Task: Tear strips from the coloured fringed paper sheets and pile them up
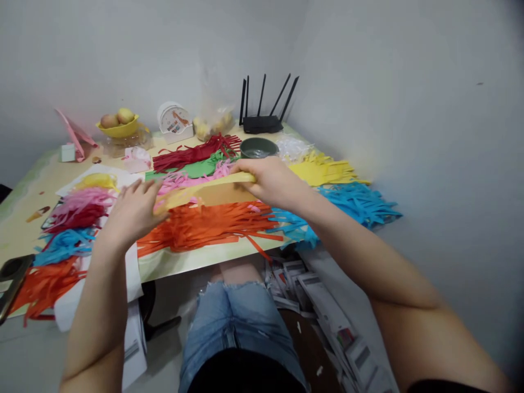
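Observation:
My right hand [270, 183] pinches the right end of a yellow paper strip [204, 191], which looks like a folded sheet, held above a heap of orange fringed paper [208, 221]. At the strip's other end is my left hand [133, 210], slightly blurred, fingers apart from the thumb; whether the thumb touches the strip I cannot tell. Just behind lie pink paper fringe [178, 183], a green sheet [200, 168] and dark red fringe [196, 153]. To the right are blue fringe [356, 202] and yellow fringe [325, 169].
More coloured fringes [67, 240] lie on white paper at the left, near a phone [14, 284]. Along the back stand a yellow fruit bowl [118, 130], a coaster holder [176, 123], a black router [262, 124] and a dark green bowl [258, 147]. Papers and boxes [323, 305] are below the table.

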`<state>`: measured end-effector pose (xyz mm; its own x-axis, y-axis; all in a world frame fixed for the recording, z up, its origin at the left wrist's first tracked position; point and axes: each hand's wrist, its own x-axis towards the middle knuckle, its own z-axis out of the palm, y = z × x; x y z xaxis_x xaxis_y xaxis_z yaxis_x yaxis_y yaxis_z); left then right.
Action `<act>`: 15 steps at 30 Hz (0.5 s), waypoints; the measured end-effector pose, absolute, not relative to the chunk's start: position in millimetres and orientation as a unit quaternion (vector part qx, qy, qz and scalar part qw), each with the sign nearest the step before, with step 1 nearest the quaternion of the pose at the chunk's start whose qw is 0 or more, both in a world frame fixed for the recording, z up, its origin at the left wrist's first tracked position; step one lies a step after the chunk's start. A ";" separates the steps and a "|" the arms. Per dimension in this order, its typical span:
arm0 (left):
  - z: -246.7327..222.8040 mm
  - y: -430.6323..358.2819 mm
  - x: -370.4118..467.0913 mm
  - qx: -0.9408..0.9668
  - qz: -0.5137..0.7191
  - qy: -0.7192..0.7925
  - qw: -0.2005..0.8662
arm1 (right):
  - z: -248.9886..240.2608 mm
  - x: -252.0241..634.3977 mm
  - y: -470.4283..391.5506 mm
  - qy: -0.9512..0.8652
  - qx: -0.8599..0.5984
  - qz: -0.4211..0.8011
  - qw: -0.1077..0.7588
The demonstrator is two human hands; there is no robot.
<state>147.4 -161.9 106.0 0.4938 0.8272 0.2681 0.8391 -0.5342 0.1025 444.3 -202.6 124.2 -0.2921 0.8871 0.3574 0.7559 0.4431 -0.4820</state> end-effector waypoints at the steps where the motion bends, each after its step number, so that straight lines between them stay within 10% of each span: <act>1: 108.7 -165.3 155.2 -0.876 -0.166 -0.453 0.013 | 124.8 441.9 -202.8 -0.803 -0.514 0.106 0.283; 15: 90.4 -170.9 176.4 -0.679 -0.409 -0.403 -0.458 | 102.6 445.3 -209.4 -0.748 -0.403 0.303 0.432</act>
